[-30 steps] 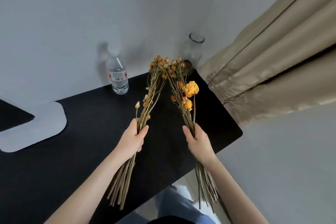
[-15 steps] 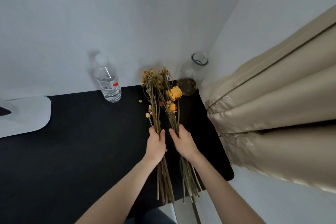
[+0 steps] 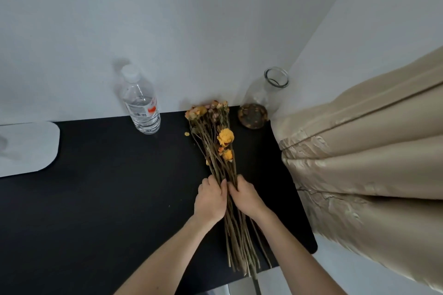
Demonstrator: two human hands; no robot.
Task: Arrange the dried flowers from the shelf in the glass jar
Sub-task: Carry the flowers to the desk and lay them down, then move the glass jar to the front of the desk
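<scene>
Flowers (image 3: 217,148): one bunch now, lying on the black table (image 3: 96,199), heads toward the wall; a second ago they were two separate bunches. Bottle (image 3: 141,103) stands left, apart. Left hand (image 3: 211,201) and right hand (image 3: 247,196), side by side, fingers clamped round the stems. Jar (image 3: 268,96), far right corner, holds no stems yet. Judgement: gathering done; insertion next.

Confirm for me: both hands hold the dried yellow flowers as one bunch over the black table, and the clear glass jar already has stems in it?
Not quite. The head view shows the clear glass jar without stems; the rest stands.
</scene>
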